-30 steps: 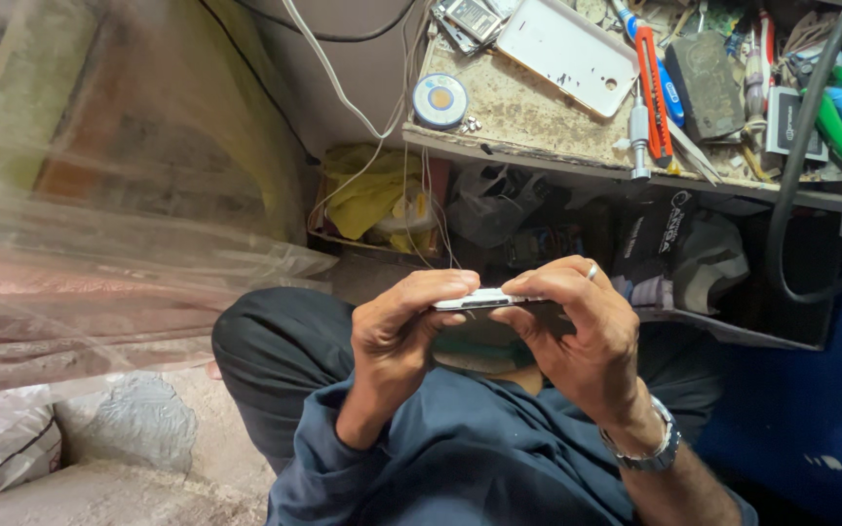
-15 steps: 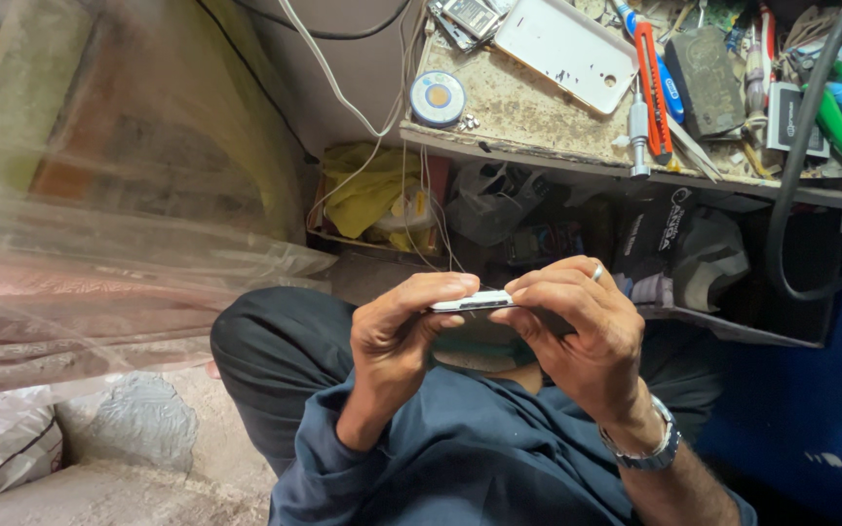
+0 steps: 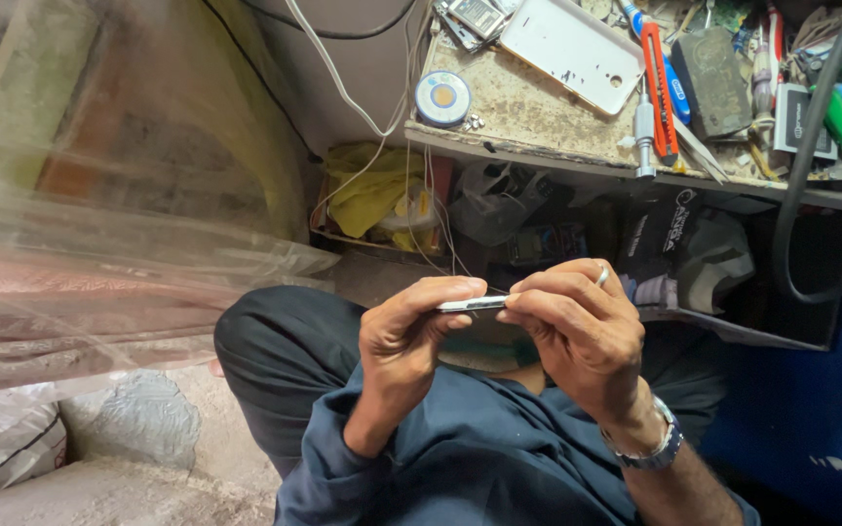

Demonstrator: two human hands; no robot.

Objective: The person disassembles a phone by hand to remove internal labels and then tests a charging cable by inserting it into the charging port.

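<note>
A thin, flat phone-like device (image 3: 473, 304) with a pale edge is held edge-on over my lap. My left hand (image 3: 409, 336) clamps its left end between thumb and fingers. My right hand (image 3: 577, 326), with a ring and a wristwatch, pinches its right end, fingertips pressed along the edge. Most of the device is hidden behind my fingers. Below are my dark trousers and blue sleeves.
A worn workbench (image 3: 538, 117) stands ahead with a white phone back cover (image 3: 572, 49), an orange utility knife (image 3: 657, 83), a round solder spool (image 3: 442, 97), pliers and cables. An open shelf below holds bags. Clear plastic sheeting (image 3: 119, 195) hangs at left.
Both hands keep hold of the device; my fingers have shifted slightly along its edge. The view has barely moved.
</note>
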